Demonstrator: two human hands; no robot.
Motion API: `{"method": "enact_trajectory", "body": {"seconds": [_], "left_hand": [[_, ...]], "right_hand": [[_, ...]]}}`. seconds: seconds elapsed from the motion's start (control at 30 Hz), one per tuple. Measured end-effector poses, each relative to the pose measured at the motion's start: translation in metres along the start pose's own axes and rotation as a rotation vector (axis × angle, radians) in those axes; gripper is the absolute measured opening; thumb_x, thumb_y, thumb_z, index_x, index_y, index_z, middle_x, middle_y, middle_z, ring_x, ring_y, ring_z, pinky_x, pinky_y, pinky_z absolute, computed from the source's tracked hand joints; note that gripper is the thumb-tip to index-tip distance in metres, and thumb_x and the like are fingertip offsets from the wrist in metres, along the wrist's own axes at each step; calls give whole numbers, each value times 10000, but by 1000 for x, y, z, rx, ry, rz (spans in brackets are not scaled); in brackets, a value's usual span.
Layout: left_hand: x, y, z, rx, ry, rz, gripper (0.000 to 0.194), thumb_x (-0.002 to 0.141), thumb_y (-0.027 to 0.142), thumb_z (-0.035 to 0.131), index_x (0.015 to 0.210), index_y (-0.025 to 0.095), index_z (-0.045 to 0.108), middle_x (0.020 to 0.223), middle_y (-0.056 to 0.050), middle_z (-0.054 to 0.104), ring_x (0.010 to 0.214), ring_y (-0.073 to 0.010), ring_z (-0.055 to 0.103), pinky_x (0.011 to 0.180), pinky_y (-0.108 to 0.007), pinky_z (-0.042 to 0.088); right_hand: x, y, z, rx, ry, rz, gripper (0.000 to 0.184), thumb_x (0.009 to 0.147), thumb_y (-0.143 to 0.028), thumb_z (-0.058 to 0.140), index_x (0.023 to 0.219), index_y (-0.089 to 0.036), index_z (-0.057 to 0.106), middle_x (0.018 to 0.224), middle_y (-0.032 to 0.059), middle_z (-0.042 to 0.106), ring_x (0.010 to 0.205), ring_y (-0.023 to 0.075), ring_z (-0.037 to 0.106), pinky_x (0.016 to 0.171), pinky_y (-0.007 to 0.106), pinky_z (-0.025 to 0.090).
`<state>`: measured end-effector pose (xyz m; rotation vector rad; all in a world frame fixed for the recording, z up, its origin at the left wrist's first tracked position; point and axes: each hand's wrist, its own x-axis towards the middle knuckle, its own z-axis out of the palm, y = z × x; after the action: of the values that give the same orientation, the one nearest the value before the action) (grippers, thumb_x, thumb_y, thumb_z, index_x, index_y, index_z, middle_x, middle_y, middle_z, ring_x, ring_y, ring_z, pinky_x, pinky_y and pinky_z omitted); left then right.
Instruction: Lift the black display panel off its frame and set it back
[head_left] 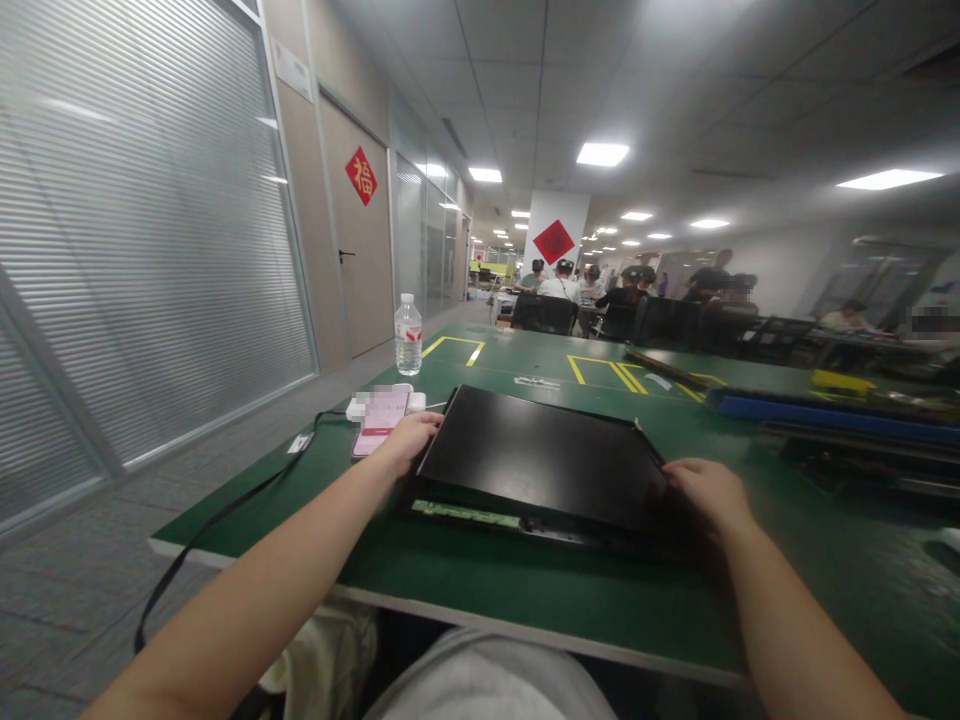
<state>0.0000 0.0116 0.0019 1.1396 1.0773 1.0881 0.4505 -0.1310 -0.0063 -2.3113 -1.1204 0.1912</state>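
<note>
Fingers (433, 419) are seemingly pinching the panel (551, 455) by both sides; its stiff, probably brittle face is being spared pressure.

Panel (544, 450) is occupying frame centre; phone (381, 422) is resting left of it, bottle (409, 338) standing on table (480, 590) behind phone.

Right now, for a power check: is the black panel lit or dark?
Dark: the black panel between left hand and right hand shows no image, only a dull sheen.
</note>
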Motion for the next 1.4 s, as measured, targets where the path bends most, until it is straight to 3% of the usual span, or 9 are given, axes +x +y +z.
{"method": "enact_trajectory", "body": {"seconds": [0.37, 0.53, 0.73, 0.9, 1.07, 1.23, 1.4], "left_hand": [[-2, 0, -1, 44, -8, -44, 155, 629, 146, 727, 784, 144, 719, 614, -28, 701, 526, -171, 646, 519, -256, 485], [-6, 2, 0, 115, 49, -18, 252, 584, 228, 796, 810, 145, 723, 678, -47, 734, 613, -220, 683, 617, -317, 527], [-11, 2, -1, 172, -89, 7, 352, 519, 323, 813, 811, 147, 727, 755, -68, 755, 726, -273, 704, 709, -376, 532], [-10, 0, -1, 176, -113, 36, 376, 491, 323, 843, 803, 148, 728, 810, -80, 764, 815, -283, 707, 759, -380, 528], [-11, 0, -1, 180, -116, 72, 457, 482, 340, 883, 863, 138, 730, 819, -77, 764, 780, -266, 707, 751, -378, 527], [-17, 7, 3, 80, -158, 124, 507, 522, 340, 894, 954, 131, 731, 912, -93, 770, 862, -268, 713, 814, -387, 538], [-21, 14, 9, -120, -226, 87, 469, 615, 251, 866, 1043, 140, 711, 984, -107, 771, 946, -258, 718, 844, -360, 558]], "right_hand": [[-3, -2, -1, -41, 10, -32, 294, 756, -262, 531, 867, -269, 803, 872, 21, 759, 876, 234, 659, 732, 310, 452], [0, 1, 2, -28, 20, -32, 307, 739, -260, 536, 888, -262, 804, 870, 29, 757, 857, 231, 662, 712, 307, 455], [1, 1, 1, -48, 45, -62, 282, 717, -266, 555, 840, -257, 809, 860, 40, 760, 830, 239, 663, 688, 312, 459], [0, 0, -1, -24, 35, -54, 264, 708, -266, 564, 810, -262, 808, 842, 44, 758, 783, 238, 661, 665, 323, 463], [-1, 1, -1, -22, 49, -58, 248, 690, -271, 586, 804, -262, 805, 852, 46, 758, 786, 237, 661, 654, 314, 463], [0, 2, -1, -32, 63, -71, 266, 678, -280, 582, 817, -257, 808, 853, 53, 756, 763, 233, 656, 626, 310, 454], [0, 0, 1, -47, 23, -42, 286, 694, -281, 565, 846, -268, 807, 906, 49, 758, 816, 255, 657, 657, 323, 462]]}}
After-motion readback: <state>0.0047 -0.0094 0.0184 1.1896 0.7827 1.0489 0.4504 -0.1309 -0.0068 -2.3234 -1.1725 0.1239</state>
